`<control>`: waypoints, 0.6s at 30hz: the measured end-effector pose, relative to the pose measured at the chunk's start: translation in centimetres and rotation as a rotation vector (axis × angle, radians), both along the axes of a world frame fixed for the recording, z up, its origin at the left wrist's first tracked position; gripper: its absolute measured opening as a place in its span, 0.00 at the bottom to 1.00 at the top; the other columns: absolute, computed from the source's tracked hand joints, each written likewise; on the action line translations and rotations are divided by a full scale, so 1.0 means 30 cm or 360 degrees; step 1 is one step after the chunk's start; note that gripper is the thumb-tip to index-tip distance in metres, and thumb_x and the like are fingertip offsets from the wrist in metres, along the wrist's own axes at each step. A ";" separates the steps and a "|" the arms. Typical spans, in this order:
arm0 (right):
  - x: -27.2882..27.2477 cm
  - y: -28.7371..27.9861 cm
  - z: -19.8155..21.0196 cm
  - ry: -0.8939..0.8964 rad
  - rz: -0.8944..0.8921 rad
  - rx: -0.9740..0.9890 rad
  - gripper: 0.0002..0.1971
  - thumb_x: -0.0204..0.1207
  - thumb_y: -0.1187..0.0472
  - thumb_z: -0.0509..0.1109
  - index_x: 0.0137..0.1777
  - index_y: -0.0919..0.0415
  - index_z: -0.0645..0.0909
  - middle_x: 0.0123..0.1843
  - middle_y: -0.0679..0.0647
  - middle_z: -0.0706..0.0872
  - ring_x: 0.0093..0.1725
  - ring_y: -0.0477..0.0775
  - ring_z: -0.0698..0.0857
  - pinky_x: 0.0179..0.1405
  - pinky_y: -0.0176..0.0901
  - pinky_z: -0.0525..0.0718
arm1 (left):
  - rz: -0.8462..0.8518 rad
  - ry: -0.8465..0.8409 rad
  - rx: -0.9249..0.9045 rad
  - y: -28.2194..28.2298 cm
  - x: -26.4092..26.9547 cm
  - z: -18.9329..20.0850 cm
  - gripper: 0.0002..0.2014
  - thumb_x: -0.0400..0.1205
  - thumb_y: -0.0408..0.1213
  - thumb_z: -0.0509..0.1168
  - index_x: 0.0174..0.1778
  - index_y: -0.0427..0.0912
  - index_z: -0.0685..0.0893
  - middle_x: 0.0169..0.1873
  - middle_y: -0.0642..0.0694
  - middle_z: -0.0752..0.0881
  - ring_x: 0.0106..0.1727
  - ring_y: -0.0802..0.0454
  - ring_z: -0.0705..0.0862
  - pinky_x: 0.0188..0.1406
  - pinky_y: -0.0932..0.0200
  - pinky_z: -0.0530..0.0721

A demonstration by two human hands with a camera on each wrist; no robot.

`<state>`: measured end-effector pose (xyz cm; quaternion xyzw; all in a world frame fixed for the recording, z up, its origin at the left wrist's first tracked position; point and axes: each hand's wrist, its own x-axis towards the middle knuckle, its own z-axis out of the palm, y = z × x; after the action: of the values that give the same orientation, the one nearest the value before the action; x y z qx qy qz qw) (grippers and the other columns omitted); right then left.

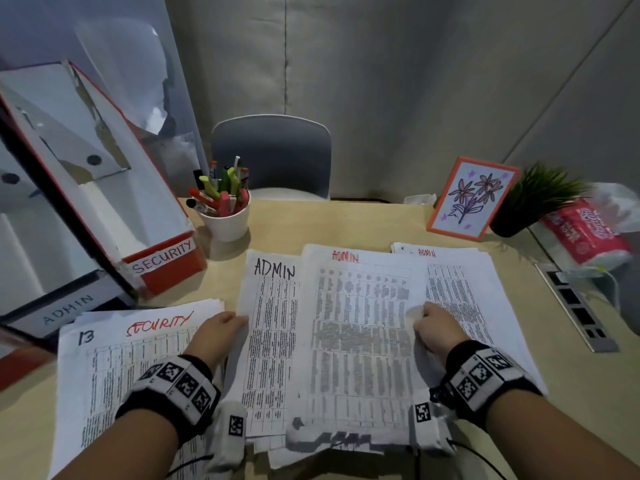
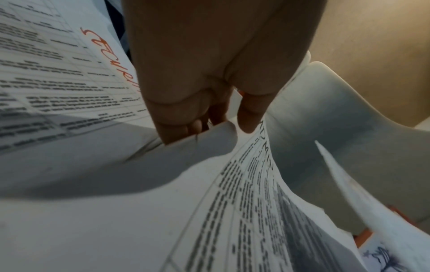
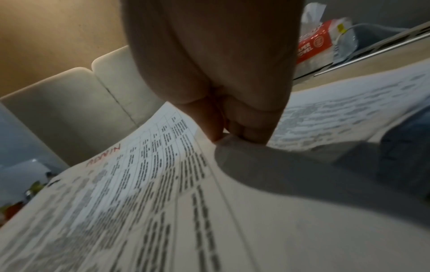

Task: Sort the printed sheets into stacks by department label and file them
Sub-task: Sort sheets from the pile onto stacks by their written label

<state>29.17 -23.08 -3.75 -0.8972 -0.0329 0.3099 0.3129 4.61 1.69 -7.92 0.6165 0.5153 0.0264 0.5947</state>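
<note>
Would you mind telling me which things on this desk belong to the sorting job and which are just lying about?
Belongs to the job:
SECURITY stack
ADMIN sheet, pinched by the left hand
red-lettered ADMIN sheet, pinched by the right hand
ADMIN stack
SECURITY file box
ADMIN file box

Just lying about:
pen cup
flower drawing
potted plant
paper towel pack

Three spreads of printed sheets: a SECURITY stack (image 1: 138, 344) at 8 o'clock, middle ADMIN sheets (image 1: 346, 341), an ADMIN stack (image 1: 460, 289) at 3 o'clock. Two file boxes (image 1: 162, 261) at 10 o'clock. One pen cup (image 1: 225, 220), perhaps ten pens. One drawing (image 1: 471, 199), one plant (image 1: 536, 199), one chair (image 1: 273, 154), two hands (image 1: 218, 334)
</note>
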 end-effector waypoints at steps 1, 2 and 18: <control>-0.018 0.015 -0.007 0.0024 0.0033 0.0001 0.16 0.75 0.78 0.52 0.36 0.58 0.71 0.38 0.53 0.77 0.39 0.51 0.76 0.32 0.38 0.69 | 0.0030 -0.0016 -0.0095 0.003 0.001 -0.003 0.26 0.74 0.59 0.66 0.58 0.43 0.86 0.61 0.43 0.86 0.61 0.42 0.84 0.68 0.40 0.77; -0.038 0.030 -0.015 0.0039 0.0080 0.0003 0.14 0.73 0.79 0.52 0.38 0.60 0.72 0.41 0.54 0.79 0.41 0.52 0.77 0.36 0.38 0.72 | 0.0070 -0.0045 -0.0183 0.005 0.004 -0.007 0.35 0.70 0.66 0.66 0.65 0.44 0.83 0.66 0.44 0.83 0.66 0.43 0.81 0.72 0.39 0.74; -0.133 0.053 -0.054 0.0271 0.0058 0.0614 0.15 0.69 0.84 0.66 0.31 0.65 0.84 0.34 0.58 0.85 0.31 0.52 0.83 0.22 0.31 0.78 | -0.0198 -0.0042 0.0022 -0.037 0.004 0.029 0.14 0.76 0.21 0.67 0.36 0.46 0.90 0.39 0.46 0.91 0.46 0.43 0.88 0.50 0.53 0.84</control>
<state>25.17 -21.49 -5.38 -0.7904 -0.0813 0.3783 0.4749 4.73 0.58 -7.05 0.6511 0.4679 0.0010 0.5976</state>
